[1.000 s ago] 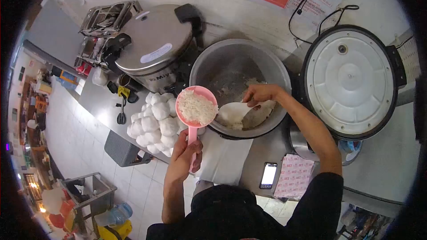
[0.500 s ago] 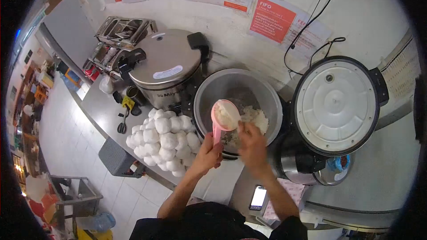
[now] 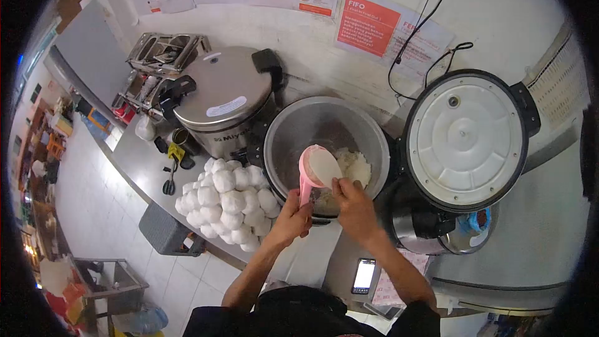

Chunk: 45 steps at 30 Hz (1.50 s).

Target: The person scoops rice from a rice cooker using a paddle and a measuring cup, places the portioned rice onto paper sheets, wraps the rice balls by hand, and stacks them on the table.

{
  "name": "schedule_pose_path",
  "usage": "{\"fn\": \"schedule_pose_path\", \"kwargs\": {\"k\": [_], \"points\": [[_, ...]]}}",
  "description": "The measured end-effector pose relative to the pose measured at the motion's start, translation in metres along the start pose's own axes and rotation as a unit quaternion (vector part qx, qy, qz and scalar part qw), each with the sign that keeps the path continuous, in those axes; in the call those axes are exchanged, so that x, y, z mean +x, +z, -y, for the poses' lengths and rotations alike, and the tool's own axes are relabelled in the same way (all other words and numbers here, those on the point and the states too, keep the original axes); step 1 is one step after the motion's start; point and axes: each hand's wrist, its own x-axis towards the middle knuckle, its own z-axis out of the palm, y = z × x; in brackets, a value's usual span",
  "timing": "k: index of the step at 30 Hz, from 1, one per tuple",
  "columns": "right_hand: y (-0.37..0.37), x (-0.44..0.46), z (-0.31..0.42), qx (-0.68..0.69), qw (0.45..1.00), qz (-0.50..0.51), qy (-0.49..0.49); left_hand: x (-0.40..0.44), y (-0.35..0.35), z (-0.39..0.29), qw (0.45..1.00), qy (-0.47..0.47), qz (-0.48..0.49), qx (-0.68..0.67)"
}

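My left hand (image 3: 292, 219) is wrapped round the handle of a pink scoop (image 3: 305, 188), held over the near left part of an open cooker pot (image 3: 287, 126). My right hand (image 3: 357, 207) grips a white paddle (image 3: 326, 167), whose blade lies across the scoop's bowl and hides most of what is in it. White rice (image 3: 357, 168) sits in the pot, mostly toward its right side. Left of the pot is a pile of wrapped white balls (image 3: 231, 201).
A closed steel cooker (image 3: 223, 87) stands behind left. The raised round lid (image 3: 465, 140) is at the right, above another steel cooker (image 3: 412, 228). A phone (image 3: 364, 276) and patterned paper (image 3: 390, 284) lie near my right forearm. Scissors (image 3: 169, 186) rest at the left.
The scoop has moved right, over the pot. My right hand has lifted the paddle from the rice in the pot to the scoop's bowl. The camera view has shifted too.
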Motion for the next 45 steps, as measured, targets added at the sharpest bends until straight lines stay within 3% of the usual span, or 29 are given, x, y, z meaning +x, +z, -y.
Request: {"fn": "schedule_pose_path", "kwargs": {"k": [3,5,7,9,11,13,16,19,22,25,28,31,37,40,42,44,45], "points": [[-0.046,0.021,-0.031,0.160,0.987,0.013,-0.014,0.000,-0.006,0.000,0.997,-0.030,0.013,-0.064],[-0.067,0.041,-0.059,0.174,0.984,-0.032,0.020,-0.001,-0.014,-0.001,0.995,-0.039,0.014,-0.086],[-0.058,0.062,-0.080,0.104,0.993,-0.005,0.052,-0.008,-0.017,-0.012,0.998,-0.024,-0.021,-0.058],[-0.002,0.080,-0.114,-0.025,0.971,0.226,0.079,-0.013,-0.020,-0.019,0.997,-0.031,-0.036,-0.055],[0.063,0.091,-0.133,-0.014,0.966,0.256,0.034,-0.017,-0.025,-0.017,0.995,-0.033,-0.050,-0.076],[0.116,0.100,-0.140,-0.042,0.978,0.204,0.003,-0.025,-0.026,-0.021,0.995,-0.017,-0.067,-0.069],[0.127,0.126,-0.113,-0.049,0.926,0.370,-0.060,-0.038,-0.028,-0.024,0.994,-0.004,-0.083,-0.067],[0.175,0.105,-0.114,-0.005,0.908,0.377,-0.184,-0.053,-0.032,-0.025,0.992,0.003,-0.104,-0.066],[0.178,0.099,-0.120,0.059,0.883,0.456,-0.096,-0.068,-0.038,-0.025,0.992,0.009,-0.111,-0.063],[0.129,0.111,-0.117,0.113,0.822,0.558,0.027,-0.070,-0.048,-0.015,0.992,0.018,-0.103,-0.078],[0.100,0.113,-0.132,0.174,0.794,0.579,0.069,-0.066,-0.048,-0.016,0.992,0.006,-0.101,-0.074],[0.059,0.112,-0.138,0.279,0.785,0.548,0.081,-0.058,-0.051,-0.012,0.993,-0.017,-0.095,-0.062],[-0.052,0.108,-0.093,0.381,0.889,0.221,0.130,-0.041,-0.045,-0.011,0.997,-0.015,-0.070,-0.042],[-0.068,0.077,-0.036,0.248,0.966,0.041,0.055,-0.026,-0.035,-0.006,0.999,-0.011,-0.031,-0.038],[-0.034,0.042,-0.004,0.129,0.990,-0.047,-0.030,-0.018,-0.024,-0.003,0.999,0.012,-0.021,-0.034],[0.006,0.010,0.042,-0.056,0.997,-0.051,0.004,-0.012,-0.015,0.003,0.999,0.051,-0.004,0.018],[0.009,0.000,0.049,-0.035,0.998,-0.043,0.022,-0.012,-0.014,0.004,0.997,0.061,-0.008,0.056]]}}
